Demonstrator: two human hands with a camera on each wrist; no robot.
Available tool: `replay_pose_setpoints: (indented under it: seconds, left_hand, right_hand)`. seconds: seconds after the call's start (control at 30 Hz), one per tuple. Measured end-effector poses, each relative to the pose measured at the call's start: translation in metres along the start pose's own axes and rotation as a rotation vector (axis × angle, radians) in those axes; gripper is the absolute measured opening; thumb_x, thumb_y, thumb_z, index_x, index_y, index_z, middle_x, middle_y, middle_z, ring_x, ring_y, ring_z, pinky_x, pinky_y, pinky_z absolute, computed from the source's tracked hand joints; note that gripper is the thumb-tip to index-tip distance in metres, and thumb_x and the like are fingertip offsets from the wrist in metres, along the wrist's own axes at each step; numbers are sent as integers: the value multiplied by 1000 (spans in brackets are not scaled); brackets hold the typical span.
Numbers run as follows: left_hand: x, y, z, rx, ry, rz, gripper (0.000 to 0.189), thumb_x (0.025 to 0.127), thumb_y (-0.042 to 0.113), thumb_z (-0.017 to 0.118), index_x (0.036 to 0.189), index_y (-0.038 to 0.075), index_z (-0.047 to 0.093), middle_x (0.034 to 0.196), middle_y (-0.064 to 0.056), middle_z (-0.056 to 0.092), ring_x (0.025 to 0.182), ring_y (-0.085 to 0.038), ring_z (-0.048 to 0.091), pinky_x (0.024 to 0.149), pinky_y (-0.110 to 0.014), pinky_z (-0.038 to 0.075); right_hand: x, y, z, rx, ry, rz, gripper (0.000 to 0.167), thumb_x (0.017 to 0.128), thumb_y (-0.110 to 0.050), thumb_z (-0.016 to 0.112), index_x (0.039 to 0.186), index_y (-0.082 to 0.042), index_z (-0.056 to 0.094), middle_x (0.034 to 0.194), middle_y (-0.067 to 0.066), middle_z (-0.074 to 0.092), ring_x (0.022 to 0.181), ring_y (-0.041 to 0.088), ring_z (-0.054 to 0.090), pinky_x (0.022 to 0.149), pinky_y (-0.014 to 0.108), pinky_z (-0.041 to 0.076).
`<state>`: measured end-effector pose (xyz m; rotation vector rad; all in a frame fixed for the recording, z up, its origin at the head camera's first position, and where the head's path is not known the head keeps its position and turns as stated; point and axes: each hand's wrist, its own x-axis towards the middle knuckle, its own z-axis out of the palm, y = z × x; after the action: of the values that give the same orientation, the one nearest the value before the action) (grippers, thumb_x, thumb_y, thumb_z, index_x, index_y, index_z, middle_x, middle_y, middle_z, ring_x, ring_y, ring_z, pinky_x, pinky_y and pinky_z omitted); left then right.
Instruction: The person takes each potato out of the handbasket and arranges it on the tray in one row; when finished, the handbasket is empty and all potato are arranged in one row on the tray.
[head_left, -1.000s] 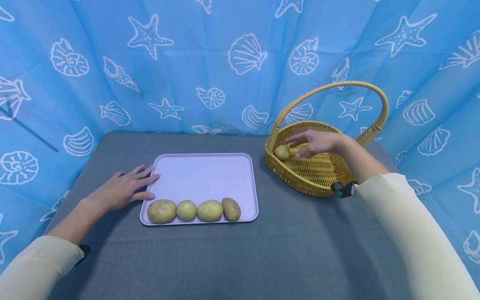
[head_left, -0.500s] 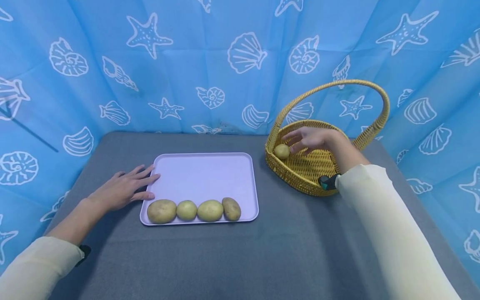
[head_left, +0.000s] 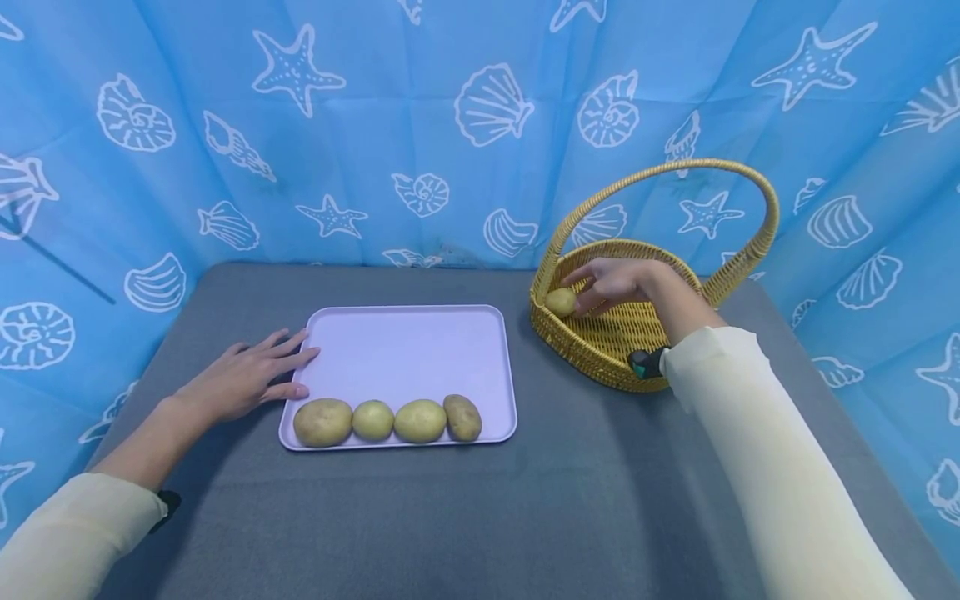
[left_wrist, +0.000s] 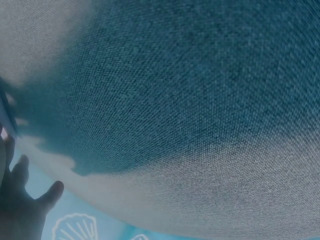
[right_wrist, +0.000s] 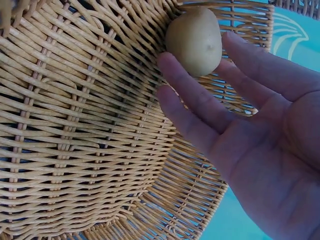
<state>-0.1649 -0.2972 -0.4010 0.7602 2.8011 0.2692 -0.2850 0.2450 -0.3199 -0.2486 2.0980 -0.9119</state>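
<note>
In the basket's left end, my right hand (head_left: 611, 282) has its thumb and fingertips on either side of a small round potato (head_left: 561, 302). The right wrist view shows the potato (right_wrist: 194, 41) at the fingertips, against the woven wall. My left hand (head_left: 243, 375) lies with spread fingers over the left rim of a pale lilac tray (head_left: 408, 350). Along the tray's near edge sit a large potato (head_left: 322, 422), a small one, an oval potato (head_left: 420, 421) and a browner one (head_left: 462, 418) tilted at the right end.
The yellow wicker basket (head_left: 600, 367) stands right of the tray, its tall arched handle (head_left: 667, 171) rising over the right hand. Grey cloth (head_left: 480, 525) covers the table. A blue shell-patterned curtain (head_left: 420, 108) hangs behind and at both sides.
My right hand has moved left and closed in on the potato in the basket, which has shifted slightly left. The left hand has stayed at the tray.
</note>
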Motion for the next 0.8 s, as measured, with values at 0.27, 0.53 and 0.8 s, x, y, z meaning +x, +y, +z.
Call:
replay_pose_setpoints:
  seconds: [0.27,0.53,0.8]
  left_hand:
    - [-1,0,0,12,-4,-3,71,97,54,55,152,12,42,160,-20,29,145,-51,20,104,-79,17]
    - [0,0,1,7,-5,-2,70,97,54,55,152,11,42,160,-20,29,145,-51,20,104,-79,18]
    - [0,-1,1,2,-6,-1,70,98,54,54,152,12,41,160,-19,28,145,-51,19,104,-78,18]
  right_hand:
    - [3,-8,4,-2,-26,-23,65,95,-1,61,152,4,30,131,25,53,122,38,56,107,46,44]
    - [6,-13,6,-11,-35,7,61,95,0,60,150,3,34,126,25,56,122,40,57,106,47,44]
    - [11,-17,11,-121,-9,0,52,95,2,59,144,6,42,114,26,67,113,42,64,99,48,50]
